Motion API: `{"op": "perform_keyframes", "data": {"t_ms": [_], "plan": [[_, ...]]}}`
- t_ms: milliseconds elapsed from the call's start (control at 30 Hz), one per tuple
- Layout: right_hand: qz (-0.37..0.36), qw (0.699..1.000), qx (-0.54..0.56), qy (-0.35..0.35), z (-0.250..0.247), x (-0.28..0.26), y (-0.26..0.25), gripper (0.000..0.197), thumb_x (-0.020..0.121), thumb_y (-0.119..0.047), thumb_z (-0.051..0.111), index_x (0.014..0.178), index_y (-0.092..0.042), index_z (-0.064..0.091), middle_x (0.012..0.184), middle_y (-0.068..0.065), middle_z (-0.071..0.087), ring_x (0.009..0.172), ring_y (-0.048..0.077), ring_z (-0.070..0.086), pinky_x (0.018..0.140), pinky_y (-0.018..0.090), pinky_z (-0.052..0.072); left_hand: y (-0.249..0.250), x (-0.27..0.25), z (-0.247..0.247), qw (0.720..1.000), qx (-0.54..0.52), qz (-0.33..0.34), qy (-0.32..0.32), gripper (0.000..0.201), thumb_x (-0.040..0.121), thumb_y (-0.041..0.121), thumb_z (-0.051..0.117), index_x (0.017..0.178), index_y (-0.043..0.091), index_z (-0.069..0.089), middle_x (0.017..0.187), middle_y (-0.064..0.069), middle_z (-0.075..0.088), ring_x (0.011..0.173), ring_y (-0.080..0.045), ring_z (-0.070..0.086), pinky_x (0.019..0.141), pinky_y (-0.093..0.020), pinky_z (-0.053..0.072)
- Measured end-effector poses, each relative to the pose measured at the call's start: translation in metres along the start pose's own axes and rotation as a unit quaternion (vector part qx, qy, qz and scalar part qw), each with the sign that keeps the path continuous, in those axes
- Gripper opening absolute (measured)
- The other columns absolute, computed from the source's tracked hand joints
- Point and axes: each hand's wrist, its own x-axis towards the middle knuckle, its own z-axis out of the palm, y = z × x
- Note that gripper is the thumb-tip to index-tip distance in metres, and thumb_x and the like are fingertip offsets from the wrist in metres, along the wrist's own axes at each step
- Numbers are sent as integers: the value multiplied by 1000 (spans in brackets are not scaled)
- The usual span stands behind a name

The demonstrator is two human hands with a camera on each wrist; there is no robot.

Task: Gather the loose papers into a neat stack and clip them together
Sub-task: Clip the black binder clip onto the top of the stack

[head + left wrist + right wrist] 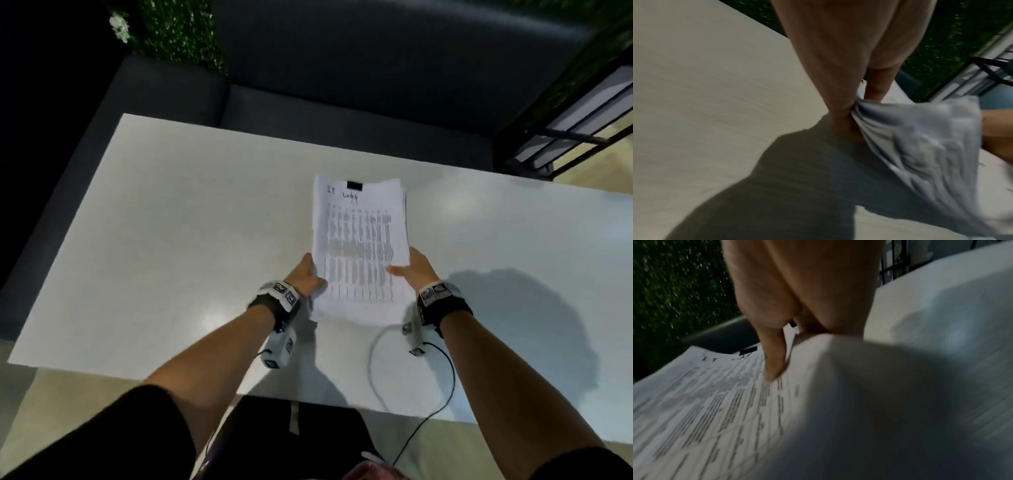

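Observation:
A stack of printed papers (359,240) with a handwritten heading is held over the white table (171,222). A black binder clip (354,185) sits on the middle of its far edge, also seen in the right wrist view as the clip (748,350). My left hand (308,274) grips the stack's left edge near the bottom, thumb on top; the left wrist view shows the sheets (920,138) fanned from below. My right hand (412,267) grips the right edge, its thumb (774,363) lying on the top page (705,402).
A dark sofa (342,113) runs along the table's far side, with green foliage (178,31) behind it. A black metal railing (575,133) stands at the far right. A cable (428,404) trails from my right wrist across the near table edge.

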Motion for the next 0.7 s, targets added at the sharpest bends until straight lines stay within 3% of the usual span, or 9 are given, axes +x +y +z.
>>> {"op": "perform_keyframes", "data": {"t_ms": [100,167,200,267,333,500,600,700], "plan": [[63,995,-78,10,-35,-8,25,76,71,-6,81,133,2,38,128,1,46,120,22,48,102,38,41,28,13,49,999,24,-23,-26,73,90,7,56,146,2,10,144,-21,35,129,-36,41,100,-40,42],[75,990,-112,39,-58,-1,55,96,54,-20,87,132,5,37,136,10,48,121,29,52,97,40,47,37,22,79,998,41,-38,-37,71,93,5,49,148,3,5,149,-21,31,133,-36,38,104,-41,39],[85,988,-121,51,-68,-1,62,98,53,-20,87,133,4,36,137,19,49,121,35,53,98,43,48,41,25,93,997,54,-44,-37,70,93,4,47,149,3,4,149,-21,30,133,-36,38,105,-40,38],[110,980,-138,87,-82,-3,74,81,70,-7,81,134,4,33,132,25,50,120,39,52,97,42,45,49,33,115,994,97,-46,-30,70,92,4,50,148,1,8,148,-21,32,134,-34,38,108,-38,37],[139,967,-179,116,-92,-15,76,69,81,-7,73,135,4,32,129,27,51,119,40,51,96,43,42,57,40,131,989,145,-31,-15,70,88,5,60,143,-2,18,145,-20,35,132,-33,40,109,-37,38],[167,960,-176,138,-111,-16,94,67,86,-9,67,139,4,28,133,29,48,121,41,50,99,44,41,75,47,158,951,307,11,30,75,83,23,70,137,-5,26,139,-20,34,127,-33,44,107,-38,39],[178,957,-172,153,-119,-16,101,61,89,-7,61,139,5,27,135,28,47,123,41,49,101,44,39,81,51,169,947,319,2,37,76,83,23,70,138,-4,25,142,-19,30,130,-32,41,107,-38,39],[212,950,-155,170,-124,-14,102,52,94,3,43,140,5,19,144,26,38,131,39,41,107,43,34,90,48,176,951,308,-22,18,79,79,17,75,139,-2,26,142,-19,30,125,-36,46,103,-39,42]]}}
